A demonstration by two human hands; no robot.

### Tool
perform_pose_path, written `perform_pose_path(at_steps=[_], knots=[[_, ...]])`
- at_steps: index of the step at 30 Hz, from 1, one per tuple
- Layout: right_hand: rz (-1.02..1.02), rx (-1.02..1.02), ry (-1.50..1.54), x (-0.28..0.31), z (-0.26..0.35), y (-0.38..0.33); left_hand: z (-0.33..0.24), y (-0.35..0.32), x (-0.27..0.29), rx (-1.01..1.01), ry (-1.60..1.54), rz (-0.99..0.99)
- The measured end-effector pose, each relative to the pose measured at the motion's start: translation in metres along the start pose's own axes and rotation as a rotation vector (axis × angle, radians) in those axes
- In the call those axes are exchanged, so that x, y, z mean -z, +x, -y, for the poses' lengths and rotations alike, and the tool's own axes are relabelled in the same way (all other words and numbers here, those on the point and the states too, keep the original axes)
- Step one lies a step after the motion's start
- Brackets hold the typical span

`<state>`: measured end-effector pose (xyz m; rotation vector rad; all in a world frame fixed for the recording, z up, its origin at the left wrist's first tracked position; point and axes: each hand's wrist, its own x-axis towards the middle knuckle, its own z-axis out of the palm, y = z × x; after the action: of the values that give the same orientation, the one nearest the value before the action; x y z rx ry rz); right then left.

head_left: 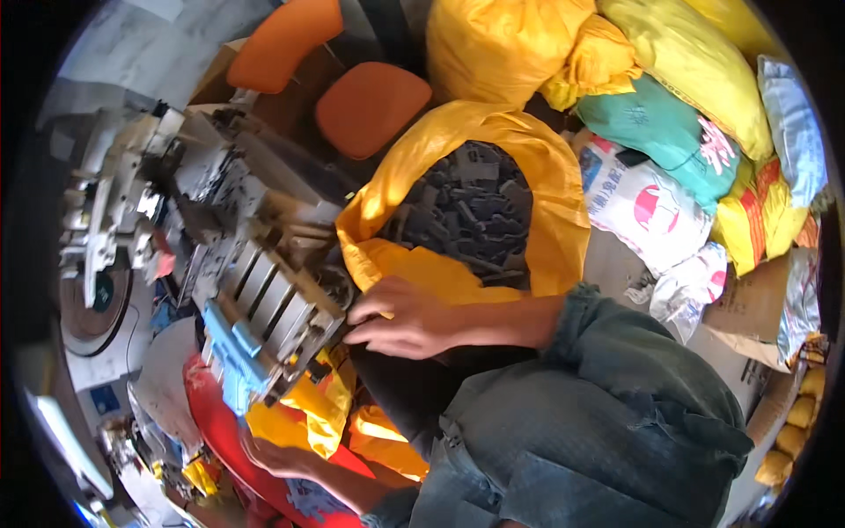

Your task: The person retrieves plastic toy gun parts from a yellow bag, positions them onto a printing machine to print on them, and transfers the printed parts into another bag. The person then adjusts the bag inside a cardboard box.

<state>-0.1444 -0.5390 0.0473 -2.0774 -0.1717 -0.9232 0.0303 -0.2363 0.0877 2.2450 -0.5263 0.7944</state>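
My right hand (405, 319) is at the near edge of a bench machine (273, 304), its fingers spread and their tips by the metal edge. It holds nothing that I can see. On the machine's front lies a light blue plastic part (233, 352) shaped like a toy pistol. Below that part, my left hand (275, 456) is over a red basin (216, 418), fingers stretched out and nothing visible in them. Beside my right forearm stands an open yellow sack (563, 220) full of dark grey plastic pieces (471, 207).
Two orange seats or chair parts (374, 107) are behind the sack. Stuffed yellow sacks (502, 44), a green sack (656, 132) and a white printed bag (638, 198) crowd the far right. A cardboard box (748, 304) stands below them. Metal machinery (114, 202) fills the left.
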Motion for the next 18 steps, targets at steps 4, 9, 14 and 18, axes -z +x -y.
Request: perform_pose_path(at_steps=[4,9,14,18], knots=[[0.035,-0.783,-0.122,0.021,-0.108,-0.103,0.061,-0.063,0.019,0.155,0.331,0.261],[0.004,-1.241,-0.519,0.054,-0.259,-0.172,0.086,-0.145,0.038,0.666,0.105,0.424],[0.027,-1.391,-0.670,0.053,-0.335,-0.177,0.097,-0.173,0.058,0.635,0.115,0.572],[0.231,-1.362,-0.710,0.043,-0.336,-0.181,0.099,-0.181,0.060,0.456,0.211,0.690]])
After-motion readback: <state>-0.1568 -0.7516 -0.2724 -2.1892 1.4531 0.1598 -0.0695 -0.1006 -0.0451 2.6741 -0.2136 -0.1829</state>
